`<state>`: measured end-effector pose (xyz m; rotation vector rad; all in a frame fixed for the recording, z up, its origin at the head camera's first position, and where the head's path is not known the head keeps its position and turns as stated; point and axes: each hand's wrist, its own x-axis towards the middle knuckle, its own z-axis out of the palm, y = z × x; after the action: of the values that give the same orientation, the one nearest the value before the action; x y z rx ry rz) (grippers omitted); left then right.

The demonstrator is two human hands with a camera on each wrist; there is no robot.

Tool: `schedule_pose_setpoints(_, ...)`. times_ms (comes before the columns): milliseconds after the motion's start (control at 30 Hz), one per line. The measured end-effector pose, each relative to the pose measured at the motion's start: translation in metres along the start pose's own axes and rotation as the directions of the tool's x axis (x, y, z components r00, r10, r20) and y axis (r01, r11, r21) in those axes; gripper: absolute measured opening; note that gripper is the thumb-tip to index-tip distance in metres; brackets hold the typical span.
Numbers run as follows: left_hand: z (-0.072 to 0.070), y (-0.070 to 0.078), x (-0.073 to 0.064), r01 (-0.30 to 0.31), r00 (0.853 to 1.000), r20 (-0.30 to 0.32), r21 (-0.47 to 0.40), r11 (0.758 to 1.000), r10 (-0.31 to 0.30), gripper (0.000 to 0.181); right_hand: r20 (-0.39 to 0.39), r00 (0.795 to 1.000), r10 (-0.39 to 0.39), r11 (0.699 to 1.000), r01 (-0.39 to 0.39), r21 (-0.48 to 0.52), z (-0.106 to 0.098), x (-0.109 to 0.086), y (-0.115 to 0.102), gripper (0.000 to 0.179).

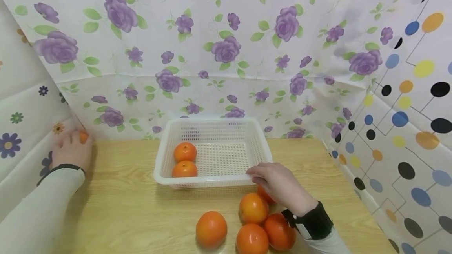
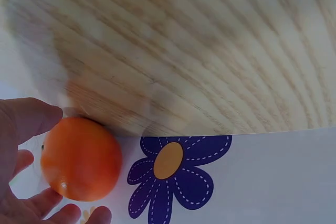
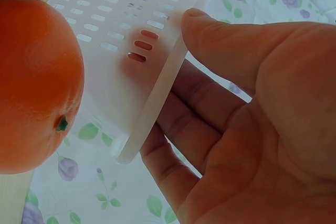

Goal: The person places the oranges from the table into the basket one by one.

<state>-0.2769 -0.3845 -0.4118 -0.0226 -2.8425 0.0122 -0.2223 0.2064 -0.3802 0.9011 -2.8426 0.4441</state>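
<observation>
At the far left of the head view my left hand [image 1: 72,152] has its thumb and fingers around an orange [image 2: 81,158]. That fruit lies by the table's edge, against the flowered side cloth, and the hand covers most of it in the head view. My right hand [image 1: 282,185] grips the near right corner of a white plastic basket [image 1: 212,180]. In the right wrist view the thumb presses the outside of the rim [image 3: 163,98] while the fingers curl inside. Two oranges [image 1: 185,152] sit along the basket's left side.
Several oranges [image 1: 252,240] lie on the wooden table [image 1: 120,203] in front of the basket, some under the right wrist. A single orange [image 1: 211,229] lies slightly left of them. Purple-flowered cloth [image 1: 226,50] hangs behind, and a dotted cloth [image 1: 406,160] stands at the right.
</observation>
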Motion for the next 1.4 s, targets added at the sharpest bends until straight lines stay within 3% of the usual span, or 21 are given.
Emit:
schedule_pose_setpoints(333, -0.008, 0.002, -0.003, -0.015, 1.0, -0.015, -0.003, 1.0, 0.015, 0.035, 0.008, 1.0, 0.012, 1.0, -0.012, 0.004, 0.001, 0.001, -0.001, 0.024)
schedule_pose_setpoints(567, -0.01, -0.003, -0.004, 0.011, 1.0, 0.027, -0.026, 1.0, -0.01, 0.038, 0.0, 1.0, 0.009, 1.0, -0.009, 0.004, 0.0, 0.003, -0.004, 0.024)
schedule_pose_setpoints(967, 0.0, -0.006, 0.002, 0.001, 0.999, 0.043, -0.01, 1.0, -0.001, 0.046, 0.005, 1.0, -0.005, 1.0, 0.005, 0.023, 0.001, 0.002, 0.001, 0.022)
schedule_pose_setpoints(1200, 0.002, -0.001, 0.007, 0.007, 1.0, -0.002, 0.022, 1.0, -0.007, 0.045, -0.015, 1.0, -0.006, 1.0, 0.007, 0.024, 0.001, -0.001, 0.002, 0.022)
schedule_pose_setpoints(1400, 0.004, -0.002, 0.011, 0.01, 1.0, -0.001, 0.03, 0.999, -0.01, 0.042, -0.007, 1.0, 0.002, 1.0, -0.002, 0.016, 0.002, 0.0, 0.002, 0.022)
